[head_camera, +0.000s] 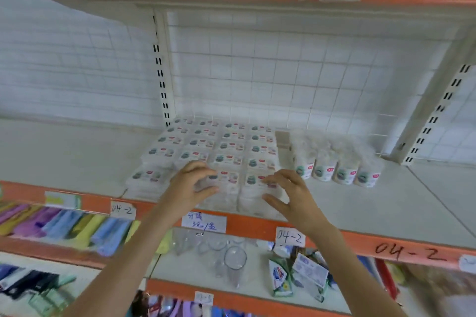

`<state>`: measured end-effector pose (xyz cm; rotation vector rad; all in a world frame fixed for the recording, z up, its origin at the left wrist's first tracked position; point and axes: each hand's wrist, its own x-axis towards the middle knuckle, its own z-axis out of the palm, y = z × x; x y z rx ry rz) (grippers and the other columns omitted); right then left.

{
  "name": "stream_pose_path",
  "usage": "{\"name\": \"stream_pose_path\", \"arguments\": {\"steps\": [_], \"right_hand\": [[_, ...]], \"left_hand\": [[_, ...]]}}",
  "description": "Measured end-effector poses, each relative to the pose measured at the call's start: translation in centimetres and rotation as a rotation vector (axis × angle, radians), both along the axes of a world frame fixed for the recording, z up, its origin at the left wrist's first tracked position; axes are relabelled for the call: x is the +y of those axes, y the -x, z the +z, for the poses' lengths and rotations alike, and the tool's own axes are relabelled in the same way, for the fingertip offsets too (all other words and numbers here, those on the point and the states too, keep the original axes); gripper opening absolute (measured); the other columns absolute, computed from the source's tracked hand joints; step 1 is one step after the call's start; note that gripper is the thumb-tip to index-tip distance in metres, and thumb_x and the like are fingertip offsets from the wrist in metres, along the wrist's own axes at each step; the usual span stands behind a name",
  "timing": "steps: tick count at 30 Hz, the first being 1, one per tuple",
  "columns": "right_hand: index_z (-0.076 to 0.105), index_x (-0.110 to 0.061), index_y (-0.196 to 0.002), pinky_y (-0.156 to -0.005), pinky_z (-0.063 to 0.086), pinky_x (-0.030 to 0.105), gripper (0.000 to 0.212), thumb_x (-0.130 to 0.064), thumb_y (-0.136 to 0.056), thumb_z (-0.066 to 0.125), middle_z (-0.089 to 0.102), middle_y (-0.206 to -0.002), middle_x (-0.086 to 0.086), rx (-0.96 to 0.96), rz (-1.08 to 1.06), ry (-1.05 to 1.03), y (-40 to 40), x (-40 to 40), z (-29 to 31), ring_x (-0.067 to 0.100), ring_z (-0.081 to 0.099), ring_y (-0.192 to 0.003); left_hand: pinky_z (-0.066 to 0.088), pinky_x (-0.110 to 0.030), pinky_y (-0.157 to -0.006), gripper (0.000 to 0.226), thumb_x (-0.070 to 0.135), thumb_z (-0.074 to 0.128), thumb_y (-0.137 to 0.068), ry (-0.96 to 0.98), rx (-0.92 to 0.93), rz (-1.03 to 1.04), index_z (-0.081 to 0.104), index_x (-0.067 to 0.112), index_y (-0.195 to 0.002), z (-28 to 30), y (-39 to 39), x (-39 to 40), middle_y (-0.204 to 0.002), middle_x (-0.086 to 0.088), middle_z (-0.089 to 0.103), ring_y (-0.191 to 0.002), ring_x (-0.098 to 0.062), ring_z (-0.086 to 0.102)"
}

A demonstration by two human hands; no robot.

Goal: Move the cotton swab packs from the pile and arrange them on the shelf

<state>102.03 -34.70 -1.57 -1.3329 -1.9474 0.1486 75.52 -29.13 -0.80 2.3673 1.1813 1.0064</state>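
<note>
- Both forearms rose from the bottom of the view toward the middle shelf point(360, 203), the left hand point(192, 184) and right hand point(286, 192) level with each other at its front edge.
- Flat cotton swab packs point(213, 152) lay in a tidy grid of rows on that shelf, running from the front edge back to the wire-grid wall; the front row sat directly under and just beyond the fingertips.
- Left hand: fingers curled and spread, thumb apart below them, cupped over a front-row pack point(228, 177). Whether it truly pinched the pack or only touched it could not be told through the blur.
- Right hand: fingers spread and bent, thumb held wide, tips resting at the neighbouring front pack point(253, 179); nothing was clamped.
- Each hand was nearest its own pack, so the likely next move was squaring the front row.
- Round swab tubs point(334, 165) stood just right of the grid.
</note>
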Motion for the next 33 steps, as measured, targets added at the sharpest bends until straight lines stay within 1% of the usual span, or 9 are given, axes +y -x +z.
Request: {"name": "stream_pose_path", "arguments": {"steps": [4, 7, 11, 15, 18, 20, 23, 28, 33], "right_hand": [[0.065, -0.014, -0.106, -0.092, 0.031, 0.005, 0.03, -0.023, -0.078, 0.069, 0.055, -0.106, 0.005, -0.015, -0.071, 0.035, 0.7, -0.5, 0.6, 0.008, 0.048, -0.1], [0.063, -0.015, -0.108, -0.096, 0.037, 0.018, 0.032, -0.023, -0.078, 0.071, 0.053, -0.109, 0.004, -0.037, -0.088, 0.071, 0.9, -0.9, 0.9, 0.006, 0.047, -0.102], [0.055, -0.021, -0.122, -0.105, 0.033, 0.039, 0.047, -0.042, -0.081, 0.064, 0.046, -0.125, 0.001, 0.01, -0.202, 0.117, 2.0, -1.3, 1.5, 0.022, 0.041, -0.122], [0.035, -0.026, -0.14, -0.112, 0.024, 0.036, 0.055, -0.04, -0.089, 0.054, 0.024, -0.149, 0.003, -0.05, -0.262, 0.306, 3.5, -0.4, 2.3, 0.022, 0.025, -0.137], [0.033, -0.024, -0.141, -0.092, 0.028, 0.008, 0.055, -0.033, -0.091, 0.053, 0.025, -0.131, -0.011, 0.086, -0.244, 0.383, 4.2, 0.4, 2.5, 0.009, 0.047, -0.114], [0.036, -0.023, -0.139, -0.095, 0.032, 0.014, 0.052, -0.033, -0.091, 0.054, 0.027, -0.129, -0.014, 0.14, -0.255, 0.374, 4.8, 0.6, 2.4, 0.01, 0.05, -0.111], [0.048, -0.021, -0.131, -0.1, 0.039, 0.027, 0.044, -0.027, -0.089, 0.058, 0.038, -0.125, -0.011, 0.228, -0.264, 0.335, 5.0, 0.8, 1.9, 0.02, 0.054, -0.107], [0.049, -0.018, -0.131, -0.092, 0.033, 0.016, 0.042, -0.024, -0.09, 0.058, 0.036, -0.121, -0.012, 0.259, -0.265, 0.328, 5.2, 1.0, 1.8, 0.01, 0.048, -0.095], [0.047, -0.022, -0.131, -0.101, 0.036, 0.024, 0.044, -0.029, -0.089, 0.058, 0.036, -0.138, -0.006, 0.269, -0.269, 0.322, 5.5, 1.0, 1.8, 0.011, 0.05, -0.105]], "left_hand": [[0.034, -0.003, -0.081, 0.034, 0.025, 0.073, -0.075, -0.029, -0.012, -0.002, 0.066, 0.012, -0.106, -0.3, -0.2, 0.3, -0.102, 0.003, 0.052, -0.09, -0.01, 0.054], [0.033, -0.003, -0.082, 0.034, 0.026, 0.071, -0.078, -0.048, -0.008, -0.013, 0.065, 0.012, -0.109, 0.0, -0.3, 0.0, -0.103, 0.006, 0.047, -0.089, -0.007, 0.05], [0.041, -0.021, -0.087, 0.059, 0.059, 0.052, -0.078, -0.082, 0.012, 0.009, 0.057, 0.02, -0.122, 0.4, 1.0, -0.1, -0.117, 0.002, 0.044, -0.102, -0.009, 0.046], [0.036, -0.04, -0.1, 0.074, 0.071, 0.035, -0.075, -0.037, -0.003, 0.278, 0.049, 0.023, -0.13, 0.9, 5.5, 2.2, -0.139, -0.011, 0.034, -0.128, -0.026, 0.034], [0.022, -0.047, -0.108, 0.077, 0.065, 0.05, -0.079, 0.159, -0.059, 0.401, 0.029, 0.027, -0.143, 0.9, 9.5, 4.1, -0.152, -0.015, 0.013, -0.14, -0.031, 0.014], [0.02, -0.045, -0.11, 0.08, 0.06, 0.052, -0.081, 0.315, -0.149, 0.378, 0.023, 0.023, -0.145, 0.5, 10.9, 5.0, -0.153, -0.011, 0.016, -0.14, -0.027, 0.018], [0.03, -0.04, -0.106, 0.076, 0.064, 0.049, -0.081, 0.465, -0.279, 0.316, 0.035, 0.017, -0.139, 0.0, 11.0, 5.2, -0.142, 0.002, 0.041, -0.126, -0.02, 0.041], [0.026, -0.039, -0.11, 0.062, 0.054, 0.043, -0.089, 0.563, -0.418, 0.288, 0.028, 0.028, -0.144, -0.5, 10.9, 5.5, -0.149, 0.005, 0.029, -0.135, -0.018, 0.031], [0.026, -0.046, -0.11, 0.068, 0.062, 0.04, -0.085, 0.57, -0.396, 0.281, 0.024, 0.032, -0.144, -0.3, 11.3, 5.4, -0.151, 0.004, 0.027, -0.135, -0.02, 0.03]]}}
